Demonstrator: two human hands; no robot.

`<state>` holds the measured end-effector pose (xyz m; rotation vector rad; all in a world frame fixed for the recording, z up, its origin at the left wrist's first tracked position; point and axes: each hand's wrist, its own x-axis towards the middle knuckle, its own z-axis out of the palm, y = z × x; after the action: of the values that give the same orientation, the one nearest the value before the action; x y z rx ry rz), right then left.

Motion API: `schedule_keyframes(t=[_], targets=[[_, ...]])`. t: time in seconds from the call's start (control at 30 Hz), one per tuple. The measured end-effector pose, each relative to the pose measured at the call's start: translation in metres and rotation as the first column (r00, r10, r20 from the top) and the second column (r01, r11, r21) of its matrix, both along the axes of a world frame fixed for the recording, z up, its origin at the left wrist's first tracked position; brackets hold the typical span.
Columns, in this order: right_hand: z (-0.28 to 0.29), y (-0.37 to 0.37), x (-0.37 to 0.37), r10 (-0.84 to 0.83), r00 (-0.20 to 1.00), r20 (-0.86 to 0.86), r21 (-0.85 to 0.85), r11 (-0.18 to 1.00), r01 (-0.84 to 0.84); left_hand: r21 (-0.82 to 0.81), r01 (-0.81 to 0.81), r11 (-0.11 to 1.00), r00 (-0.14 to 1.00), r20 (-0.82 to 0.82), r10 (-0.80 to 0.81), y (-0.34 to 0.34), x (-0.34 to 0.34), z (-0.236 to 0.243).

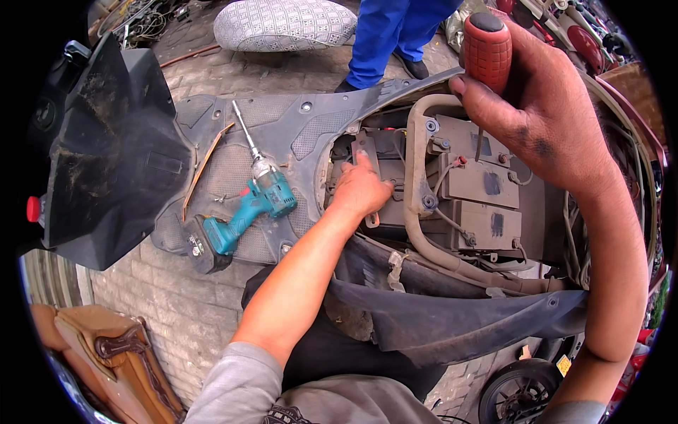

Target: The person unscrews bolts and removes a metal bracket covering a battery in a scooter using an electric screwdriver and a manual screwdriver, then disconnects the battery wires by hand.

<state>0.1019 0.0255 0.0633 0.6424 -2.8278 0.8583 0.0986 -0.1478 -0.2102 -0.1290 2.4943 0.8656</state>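
Observation:
My right hand (547, 116) is raised at the upper right, closed round the red handle of a screwdriver (487, 60). Its thin shaft points down over the batteries (484, 177) in the scooter's open body. My left hand (362, 187) reaches into the front of that bay. Its fingers are apart, the index finger stretched out and touching a flat metal strip (372, 220) that lies across the bay. The palm covers the middle of the strip. A bent frame tube (411, 159) stands between my left hand and the batteries.
On the scooter's footboard (272, 113) lie a teal cordless driver (251, 208) with a long bit and a thin orange-edged strip (205, 169). A loose dark side panel (466, 318) hangs near me. Beyond stand a person in blue trousers (395, 39) and a patterned seat (282, 25).

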Motion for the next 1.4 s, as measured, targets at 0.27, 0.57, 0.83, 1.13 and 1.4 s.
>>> schedule_keyframes(t=[0.27, 0.57, 0.83, 1.13, 1.4], targets=[[-0.003, 0.005, -0.006, 0.043, 0.996, -0.083, 0.118, 0.992, -0.033, 0.107, 0.016, 0.994, 1.000, 0.018, -0.018, -0.011, 0.000, -0.009], [-0.005, 0.008, -0.006, 0.048, 0.989, -0.139, 0.201, 0.979, -0.020, -0.047, 0.187, 0.981, 0.980, 0.076, -0.183, -0.010, 0.001, 0.004], [0.008, 0.046, -0.036, -0.128, 0.936, 0.329, -0.626, 0.712, 0.317, -0.132, 0.169, 0.977, 0.985, 0.049, -0.164, -0.007, 0.000, 0.002], [0.003, 0.050, -0.032, 0.323, 0.805, 0.497, -0.837, 0.421, 0.348, -0.087, 0.160, 0.983, 0.987, 0.003, -0.160, -0.008, -0.001, -0.006], [-0.013, 0.030, -0.023, 0.379, 0.808, 0.451, -0.825, 0.522, 0.216, -0.086, 0.167, 0.982, 0.986, 0.021, -0.166, -0.012, -0.003, -0.007]])
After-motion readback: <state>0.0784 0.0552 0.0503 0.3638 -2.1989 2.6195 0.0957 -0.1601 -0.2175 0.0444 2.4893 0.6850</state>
